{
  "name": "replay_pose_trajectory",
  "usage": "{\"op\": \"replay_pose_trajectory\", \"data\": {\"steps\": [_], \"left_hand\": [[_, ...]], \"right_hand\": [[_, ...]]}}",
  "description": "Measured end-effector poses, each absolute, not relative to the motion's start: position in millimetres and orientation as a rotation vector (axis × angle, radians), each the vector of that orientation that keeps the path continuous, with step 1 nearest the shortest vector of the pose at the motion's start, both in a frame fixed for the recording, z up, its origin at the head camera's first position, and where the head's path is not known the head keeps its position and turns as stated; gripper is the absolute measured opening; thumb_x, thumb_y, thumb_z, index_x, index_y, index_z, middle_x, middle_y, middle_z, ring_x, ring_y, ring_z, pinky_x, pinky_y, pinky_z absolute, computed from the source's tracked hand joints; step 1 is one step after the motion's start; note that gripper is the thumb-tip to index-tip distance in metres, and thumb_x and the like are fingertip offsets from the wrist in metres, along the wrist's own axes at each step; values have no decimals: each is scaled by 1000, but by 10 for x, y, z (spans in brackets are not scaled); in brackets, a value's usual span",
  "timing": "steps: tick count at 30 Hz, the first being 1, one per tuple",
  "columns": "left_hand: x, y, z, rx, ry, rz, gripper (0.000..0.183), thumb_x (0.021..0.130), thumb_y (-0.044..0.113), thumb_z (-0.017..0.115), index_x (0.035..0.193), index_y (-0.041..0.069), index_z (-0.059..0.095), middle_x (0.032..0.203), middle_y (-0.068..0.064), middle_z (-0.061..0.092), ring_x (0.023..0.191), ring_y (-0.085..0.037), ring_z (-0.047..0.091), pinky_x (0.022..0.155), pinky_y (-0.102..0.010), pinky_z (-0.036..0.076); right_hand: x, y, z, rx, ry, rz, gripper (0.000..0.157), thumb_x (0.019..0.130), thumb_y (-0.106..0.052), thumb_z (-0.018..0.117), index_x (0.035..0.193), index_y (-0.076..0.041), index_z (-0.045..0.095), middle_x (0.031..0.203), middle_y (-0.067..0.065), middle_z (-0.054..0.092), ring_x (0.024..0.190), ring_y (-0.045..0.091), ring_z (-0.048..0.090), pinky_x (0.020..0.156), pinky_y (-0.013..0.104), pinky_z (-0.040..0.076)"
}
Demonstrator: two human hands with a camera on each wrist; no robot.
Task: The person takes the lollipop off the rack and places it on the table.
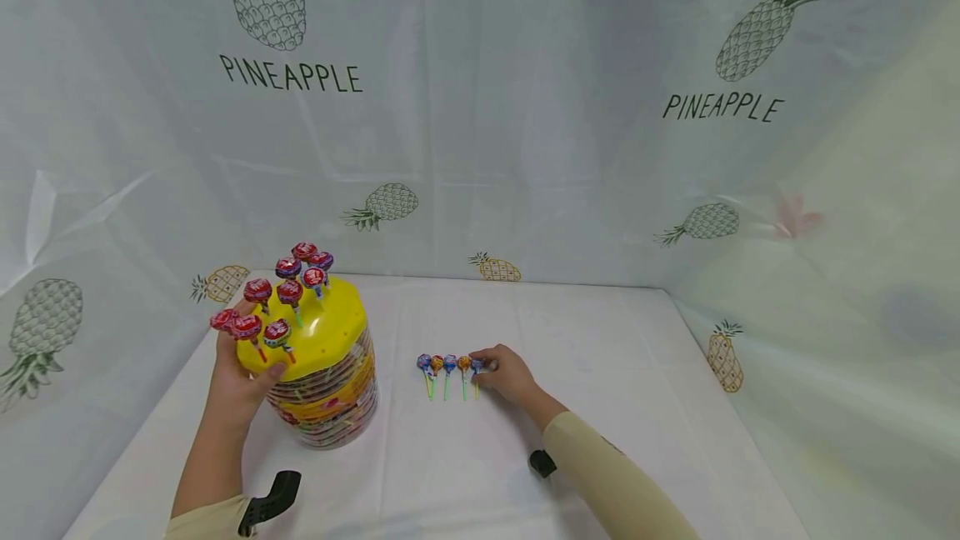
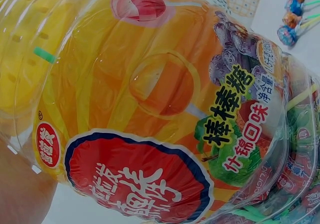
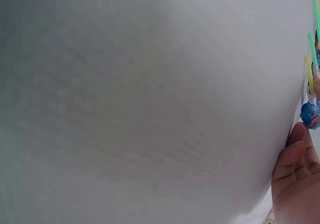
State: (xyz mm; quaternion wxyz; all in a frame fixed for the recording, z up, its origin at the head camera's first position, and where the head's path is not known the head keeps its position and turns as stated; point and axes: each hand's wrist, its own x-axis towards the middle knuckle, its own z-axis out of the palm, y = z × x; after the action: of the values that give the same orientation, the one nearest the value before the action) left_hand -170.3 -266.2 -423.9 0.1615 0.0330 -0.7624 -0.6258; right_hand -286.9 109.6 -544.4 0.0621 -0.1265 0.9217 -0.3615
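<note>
My left hand grips the left side of a big clear candy jar, its thumb at the near edge of the yellow lid. The jar tilts, and a printed orange and yellow label wraps it. Several red and purple wrapped lollipops stand upright in the lid. To the right, my right hand pinches the rightmost blue lollipop in a short row on the table; its head also shows in the right wrist view. Part of the thumb is cut off there.
Beside the held one lie several lollipops with blue and orange wrappers, sticks toward me. A white cloth covers the table. Pineapple-print sheeting hangs behind and at both sides.
</note>
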Motion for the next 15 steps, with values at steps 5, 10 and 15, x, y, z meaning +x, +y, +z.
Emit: {"op": "replay_pose_trajectory", "data": {"steps": [5,10,15], "left_hand": [[-1711,-2666,-4237,106,-2192,-1781,85,93,15,66,152,42,12,152,-14,22,142,-28,25,94,-7,37],[-1715,-2668,-4236,88,-2183,-1783,85,92,13,66,152,41,12,151,-14,24,140,-27,27,93,-7,38],[-1715,-2669,-4233,86,-2195,-1768,85,93,14,66,152,42,12,151,-14,23,140,-28,28,91,-6,38]], "right_hand": [[-2863,1099,-5431,-393,2797,-1060,48,80,-20,82,125,-18,68,92,-4,56,77,14,49,67,30,42],[-2859,1100,-5429,-396,2794,-1056,49,80,-21,82,126,-18,67,91,-4,54,76,13,48,66,29,42],[-2847,1103,-5418,-416,2792,-1064,49,80,-19,82,127,-16,67,92,-2,54,75,14,48,64,28,43]]}}
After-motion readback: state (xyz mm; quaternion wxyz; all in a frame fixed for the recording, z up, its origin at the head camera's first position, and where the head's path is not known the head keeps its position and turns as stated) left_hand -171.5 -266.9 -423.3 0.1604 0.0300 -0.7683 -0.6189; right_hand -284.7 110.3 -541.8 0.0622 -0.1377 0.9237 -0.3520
